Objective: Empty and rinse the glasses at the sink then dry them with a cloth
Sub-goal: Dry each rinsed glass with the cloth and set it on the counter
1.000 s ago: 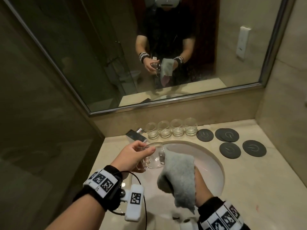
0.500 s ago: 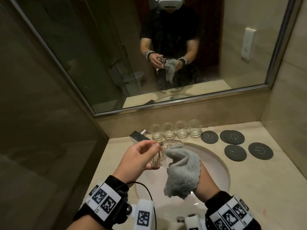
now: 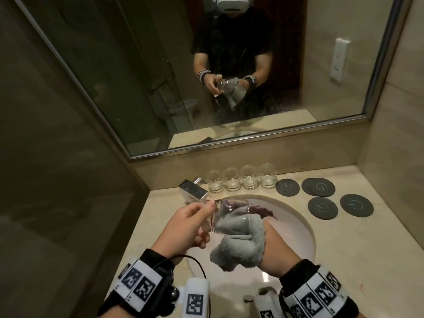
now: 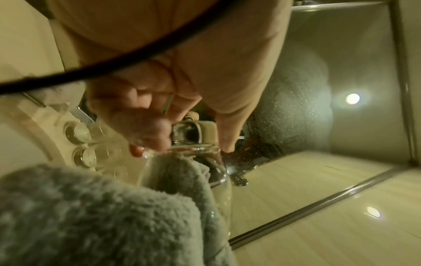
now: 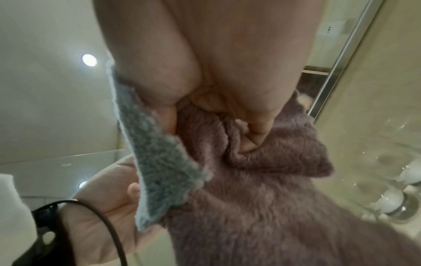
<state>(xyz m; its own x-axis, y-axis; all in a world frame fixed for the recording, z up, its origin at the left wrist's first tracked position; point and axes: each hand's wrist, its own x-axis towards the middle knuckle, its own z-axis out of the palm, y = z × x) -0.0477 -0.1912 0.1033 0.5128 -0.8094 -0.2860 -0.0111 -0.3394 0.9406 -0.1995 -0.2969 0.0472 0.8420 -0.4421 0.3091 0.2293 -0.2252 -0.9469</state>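
Observation:
Over the sink bowl (image 3: 296, 228) my left hand (image 3: 183, 226) grips a clear glass (image 3: 229, 210) by its base, lying on its side with the mouth toward the right. My right hand (image 3: 273, 244) holds a fluffy cloth (image 3: 238, 239), grey on one face and mauve on the other, bunched and pushed into the glass. In the left wrist view the cloth (image 4: 91, 216) fills the glass (image 4: 218, 172) below my fingertips. The right wrist view shows my fingers (image 5: 255, 129) buried in the mauve cloth (image 5: 262, 189). Several more glasses (image 3: 241, 179) stand in a row behind the sink.
A chrome tap (image 3: 192, 191) stands at the sink's back left, close to the held glass. Several dark round coasters (image 3: 321, 198) lie on the beige counter (image 3: 367, 260) to the right. A large mirror (image 3: 206, 65) covers the wall behind, with walls close on both sides.
The cloth, which hung beside the glass, has been pushed into its mouth by my right hand. Both hands have drawn slightly nearer to me over the sink.

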